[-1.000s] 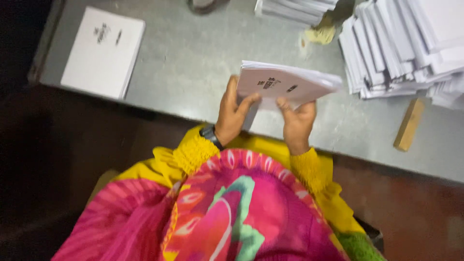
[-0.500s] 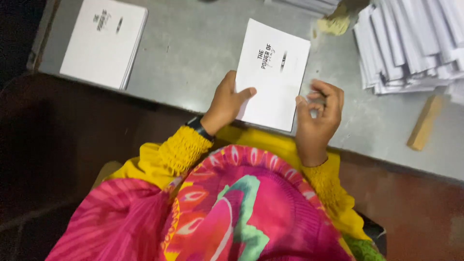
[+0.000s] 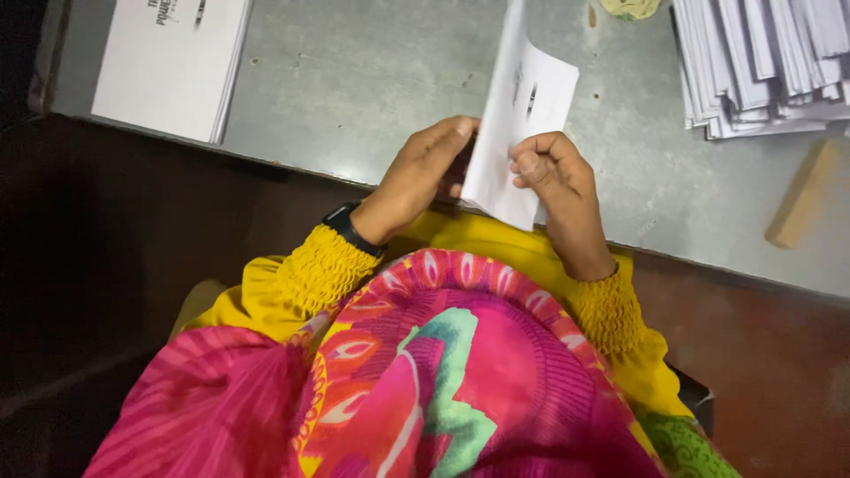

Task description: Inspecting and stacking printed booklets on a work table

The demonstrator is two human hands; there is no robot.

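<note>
A white printed sheet (image 3: 521, 115) stands almost on edge over the near rim of the grey table (image 3: 372, 80). My left hand (image 3: 425, 173) grips its lower left side with fingers curled against the paper. My right hand (image 3: 553, 177) pinches the sheet's lower right part between thumb and fingers. A black watch sits on my left wrist, above a yellow cuff.
A stack of white printed sheets (image 3: 173, 62) lies at the table's far left. A fanned pile of white papers (image 3: 766, 62) fills the far right. A wooden block (image 3: 801, 195) lies near the right edge. A yellowish lump (image 3: 630, 7) sits at the top.
The sheet lay flat facing me, held at its sides; now it is turned up almost on edge and both hands grip its lower part closer together.
</note>
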